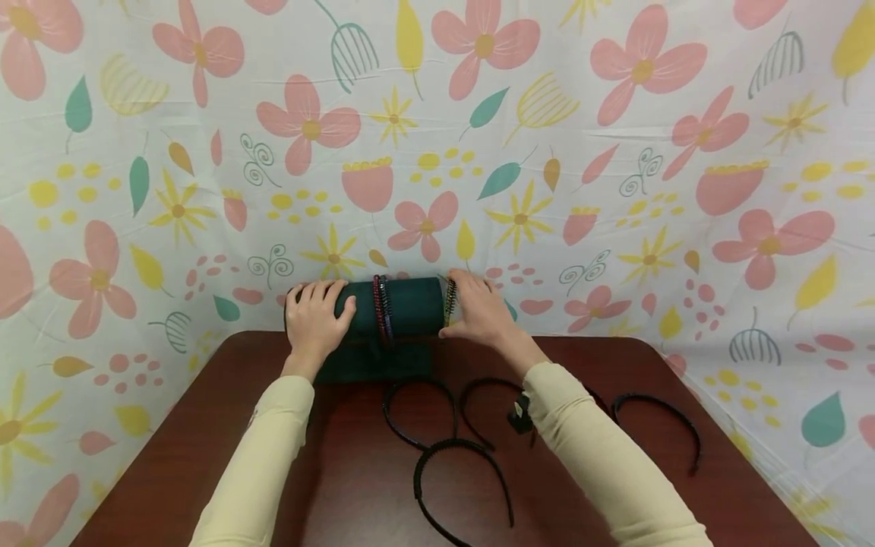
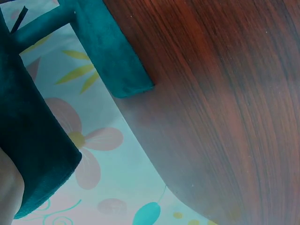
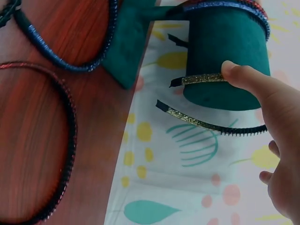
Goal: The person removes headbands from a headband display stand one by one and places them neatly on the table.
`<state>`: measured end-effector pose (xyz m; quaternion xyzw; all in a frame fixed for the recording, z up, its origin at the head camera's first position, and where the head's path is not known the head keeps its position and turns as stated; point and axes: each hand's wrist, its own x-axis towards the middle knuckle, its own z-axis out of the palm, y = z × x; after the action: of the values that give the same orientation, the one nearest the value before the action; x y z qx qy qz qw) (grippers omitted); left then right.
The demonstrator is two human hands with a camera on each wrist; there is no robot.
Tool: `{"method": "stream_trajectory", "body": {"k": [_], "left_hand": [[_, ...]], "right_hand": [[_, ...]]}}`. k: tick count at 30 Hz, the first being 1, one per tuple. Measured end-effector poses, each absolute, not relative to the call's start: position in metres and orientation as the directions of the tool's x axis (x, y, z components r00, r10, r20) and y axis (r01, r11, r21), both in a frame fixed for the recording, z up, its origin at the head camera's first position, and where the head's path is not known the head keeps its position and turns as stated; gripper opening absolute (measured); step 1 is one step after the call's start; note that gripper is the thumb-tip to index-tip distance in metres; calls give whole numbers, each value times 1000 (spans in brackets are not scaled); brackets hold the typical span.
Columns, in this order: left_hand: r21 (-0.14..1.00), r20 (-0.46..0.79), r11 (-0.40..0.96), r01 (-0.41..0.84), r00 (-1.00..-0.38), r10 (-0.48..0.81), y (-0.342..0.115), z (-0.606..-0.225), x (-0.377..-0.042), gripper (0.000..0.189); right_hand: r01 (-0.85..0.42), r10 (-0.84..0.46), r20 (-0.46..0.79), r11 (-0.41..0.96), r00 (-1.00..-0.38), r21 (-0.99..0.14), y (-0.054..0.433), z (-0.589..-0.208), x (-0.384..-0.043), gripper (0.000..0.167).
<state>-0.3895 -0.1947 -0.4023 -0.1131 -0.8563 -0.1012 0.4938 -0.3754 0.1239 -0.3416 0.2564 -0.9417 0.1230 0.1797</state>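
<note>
A dark green padded headband stand, a horizontal roll on a flat base, stands at the table's back edge. My left hand grips the roll's left end, fingers over the top and thumb toward the middle. At the right end, my right hand pinches a gold glitter headband, with the thumb pressing it at the roll's rim. A second gold glitter headband hangs just off the end, its far part hidden behind the hand. A red headband and a blue headband sit around the roll's middle.
Several dark headbands lie on the brown table, among them a toothed black headband in front and a blue glitter headband. A small black object lies by the right sleeve. A flower-print cloth hangs behind the table.
</note>
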Motion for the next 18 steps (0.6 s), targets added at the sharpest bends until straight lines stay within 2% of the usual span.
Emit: {"method": "stream_trajectory", "body": {"k": [13, 18], "left_hand": [[66, 873, 949, 308, -478, 94, -194, -401, -386, 46], [73, 859, 949, 307, -503, 97, -194, -401, -386, 46]], "right_hand": [[-568, -467, 441, 813, -766, -126, 163, -341, -339, 105], [-592, -494, 448, 800, -745, -102, 177, -343, -319, 103]]}}
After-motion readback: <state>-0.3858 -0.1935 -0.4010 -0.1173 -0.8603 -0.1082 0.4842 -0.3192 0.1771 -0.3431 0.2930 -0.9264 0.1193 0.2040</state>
